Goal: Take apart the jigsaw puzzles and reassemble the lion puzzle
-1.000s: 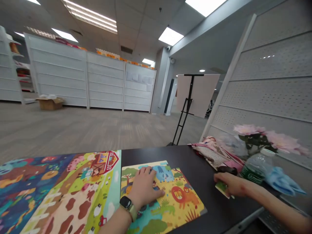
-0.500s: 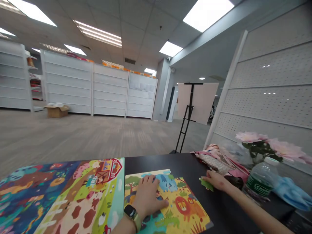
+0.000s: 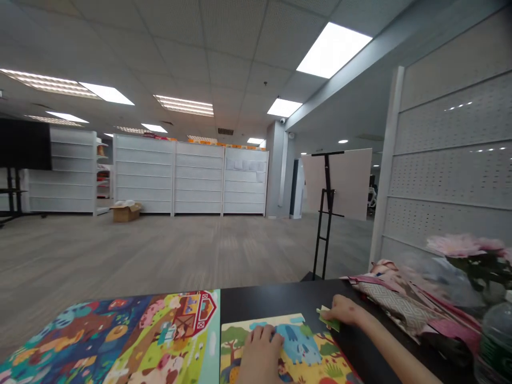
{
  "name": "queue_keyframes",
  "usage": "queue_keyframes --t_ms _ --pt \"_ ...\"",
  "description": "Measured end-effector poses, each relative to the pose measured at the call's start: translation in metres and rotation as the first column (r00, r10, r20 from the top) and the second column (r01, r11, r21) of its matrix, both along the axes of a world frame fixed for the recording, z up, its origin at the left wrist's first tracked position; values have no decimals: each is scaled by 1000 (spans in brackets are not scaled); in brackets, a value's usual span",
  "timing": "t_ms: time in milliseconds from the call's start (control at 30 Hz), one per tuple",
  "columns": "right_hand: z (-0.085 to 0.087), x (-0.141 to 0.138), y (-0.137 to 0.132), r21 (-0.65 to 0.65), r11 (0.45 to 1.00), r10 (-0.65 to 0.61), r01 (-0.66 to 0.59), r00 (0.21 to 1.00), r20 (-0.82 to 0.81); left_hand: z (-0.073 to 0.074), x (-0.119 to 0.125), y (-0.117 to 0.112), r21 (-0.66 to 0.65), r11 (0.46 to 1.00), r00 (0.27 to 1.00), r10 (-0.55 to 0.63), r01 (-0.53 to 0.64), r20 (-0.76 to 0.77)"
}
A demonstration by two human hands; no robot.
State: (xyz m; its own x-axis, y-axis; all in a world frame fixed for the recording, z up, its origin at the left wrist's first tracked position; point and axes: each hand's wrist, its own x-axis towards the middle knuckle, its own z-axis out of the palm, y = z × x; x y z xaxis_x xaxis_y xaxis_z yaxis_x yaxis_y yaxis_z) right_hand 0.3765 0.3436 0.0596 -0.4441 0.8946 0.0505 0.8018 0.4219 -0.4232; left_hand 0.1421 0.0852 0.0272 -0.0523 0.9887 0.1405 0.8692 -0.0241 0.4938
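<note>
- Pinching small, flat, green jagged-edged piece [image 3: 330, 321] between thumb and fingers of right hand [image 3: 346, 311]; closed on near end, far end poking out to the left.
- Holding said piece over black tabletop [image 3: 264, 300], just right of savanna board's upper right part; cannot tell if lifted or touching.
- Laying left hand [image 3: 262, 352] palm down on flat, rectangular savanna board [image 3: 308, 346] printed with blue elephants, green trees, yellow ground; open, gripping nothing, fingers pointing away, lower part cut off by frame edge.
- Seeing to the left, alongside savanna board: flat printed farm picture [image 3: 172, 341] with red barn and spotted cow, then dark-blue animal picture [image 3: 76, 336]; cannot tell if one sheet or two.
- Seeing right of right forearm: crumpled pink-and-beige patterned cloth item [image 3: 392, 298], clear plastic bottle with green label [image 3: 495, 341] partly cut off, pink flowers with green leaves [image 3: 460, 246].
- Noting beyond table: black metal easel [image 3: 328, 200] bearing pale board, brown open cardboard box [image 3: 127, 213], white slatted shelving [image 3: 198, 184].
</note>
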Motion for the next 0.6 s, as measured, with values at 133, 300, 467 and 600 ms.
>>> queue_keyframes --t_ms 133,300,467,600 --pt "-4 -12 -10 -84 991 86 -105 974 -210 2 -1 0 -27 1000 1000 -12 12 -4" --pt "-8 -8 -23 -203 932 193 -300 885 -423 11 5 -13 4 1000 1000 13 -13 24" --pt "-13 -15 -35 -246 849 303 -467 813 -497 19 11 -22 32 999 999 35 -36 40" --pt "-17 -25 -40 -197 848 358 -493 805 -473 21 11 -22 13 999 998 39 -40 47"
